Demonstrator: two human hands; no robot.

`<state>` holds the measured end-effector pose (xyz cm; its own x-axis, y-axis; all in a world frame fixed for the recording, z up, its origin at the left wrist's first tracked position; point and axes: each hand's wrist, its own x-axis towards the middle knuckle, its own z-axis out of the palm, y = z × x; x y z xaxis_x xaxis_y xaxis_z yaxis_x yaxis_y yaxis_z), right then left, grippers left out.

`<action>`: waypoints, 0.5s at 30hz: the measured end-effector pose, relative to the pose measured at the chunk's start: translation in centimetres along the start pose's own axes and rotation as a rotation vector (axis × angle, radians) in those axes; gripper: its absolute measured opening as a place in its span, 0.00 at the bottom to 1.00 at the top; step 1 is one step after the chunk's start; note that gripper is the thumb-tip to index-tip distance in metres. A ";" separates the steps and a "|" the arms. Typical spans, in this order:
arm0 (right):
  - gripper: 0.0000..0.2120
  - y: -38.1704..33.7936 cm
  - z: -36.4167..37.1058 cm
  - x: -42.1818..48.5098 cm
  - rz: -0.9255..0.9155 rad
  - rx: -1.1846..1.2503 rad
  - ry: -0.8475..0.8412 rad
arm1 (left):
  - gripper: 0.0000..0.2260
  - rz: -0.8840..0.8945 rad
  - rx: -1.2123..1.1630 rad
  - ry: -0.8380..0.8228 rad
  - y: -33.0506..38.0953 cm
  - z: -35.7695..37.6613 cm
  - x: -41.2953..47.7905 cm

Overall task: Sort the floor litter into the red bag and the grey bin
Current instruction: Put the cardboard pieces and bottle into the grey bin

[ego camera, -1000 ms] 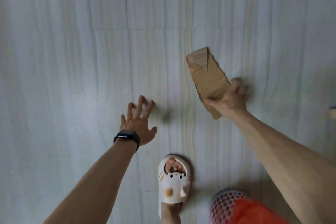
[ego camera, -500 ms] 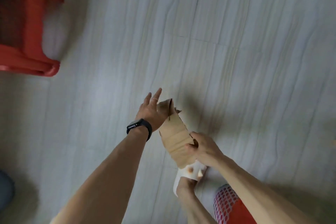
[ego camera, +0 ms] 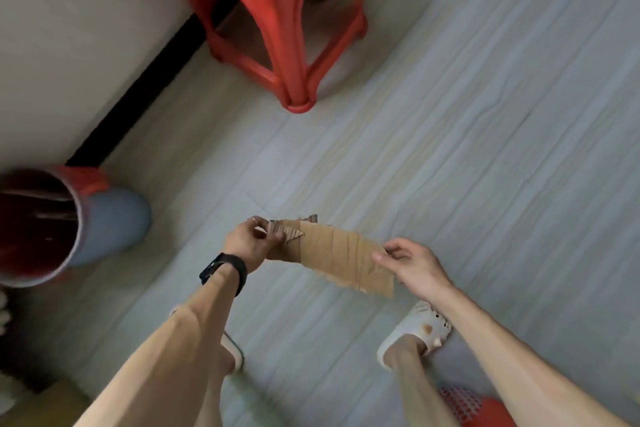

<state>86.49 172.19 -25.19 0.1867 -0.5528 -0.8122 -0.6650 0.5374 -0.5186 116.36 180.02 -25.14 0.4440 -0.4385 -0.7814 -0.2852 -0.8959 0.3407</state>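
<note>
"Cardboard, brown and torn: one long strip [ego camera: 341, 262] held roughly level above the floor [ego camera: 485, 149], stretched between both hands."

"How do they have it?"

"The left hand [ego camera: 247, 244] has its fingers curled round the ragged, folded end. The right hand [ego camera: 412, 263] pinches the opposite end between thumb and fingertips, with its other fingers loosely bent."

"And the bin?"

"The grey bin [ego camera: 114, 222] stands well out to the left of the left hand, near the wall, with a red bag [ego camera: 85, 182] lining it and folded over the rim. Its inside is dark — I cannot tell what lies there."

"Anything else red?"

"A red stool [ego camera: 277, 28] beyond the hands, well apart from the strip. Also a red thing with white mesh [ego camera: 460, 404] below the right forearm, at the frame's edge — what it is I cannot tell."

"Feet?"

"Pale slippers [ego camera: 420, 329] on the floor, nearer the body than the hands. A black band [ego camera: 225, 270] circles the left wrist."
</note>
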 end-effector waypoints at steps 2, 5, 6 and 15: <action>0.07 -4.6 5.3 -0.8 -0.023 -0.014 -0.040 | 0.12 -0.075 -0.206 0.075 -5.3 -4.9 -1.3; 0.06 -8.9 11.7 -2.1 -0.102 -0.114 -0.044 | 0.12 -0.143 -0.360 0.146 -11.2 -9.7 -2.7; 0.05 -11.1 15.8 -2.8 -0.165 -0.204 -0.038 | 0.12 -0.176 -0.410 0.178 -14.6 -12.8 -3.3; 0.06 -26.7 36.3 -8.3 -0.863 -0.681 0.133 | 0.22 -0.155 0.099 0.223 -33.0 -26.0 -1.4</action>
<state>128.91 185.51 -14.29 0.7273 -0.6587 -0.1926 -0.6154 -0.5017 -0.6079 147.24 208.38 -21.69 0.6617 -0.3116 -0.6820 -0.2762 -0.9469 0.1646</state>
